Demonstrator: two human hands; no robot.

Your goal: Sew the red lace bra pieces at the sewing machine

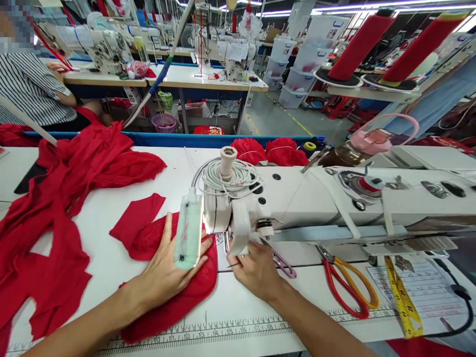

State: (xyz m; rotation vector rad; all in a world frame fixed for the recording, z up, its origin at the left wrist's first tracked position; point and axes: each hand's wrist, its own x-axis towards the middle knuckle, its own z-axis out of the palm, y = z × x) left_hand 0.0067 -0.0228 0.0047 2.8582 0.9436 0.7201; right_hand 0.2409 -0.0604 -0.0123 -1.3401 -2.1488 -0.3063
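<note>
My left hand (165, 270) lies flat, fingers spread, on a red lace fabric piece (174, 297) that runs under the head of the white sewing machine (316, 198). My right hand (256, 267) sits just right of the needle area, fingers curled at the presser foot; what they pinch is hidden. A pale green lamp (189, 230) on the machine head covers part of my left fingers. Pink thread snips (282, 264) lie beside my right hand.
Red-and-yellow scissors (349, 287) and a yellow measuring tape (401, 297) lie to the right on a paper sheet. Heaps of red cloth (74, 168) cover the left of the white table (111, 233). A person in a striped shirt (29, 89) sits at back left. Red thread cones (360, 44) stand at upper right.
</note>
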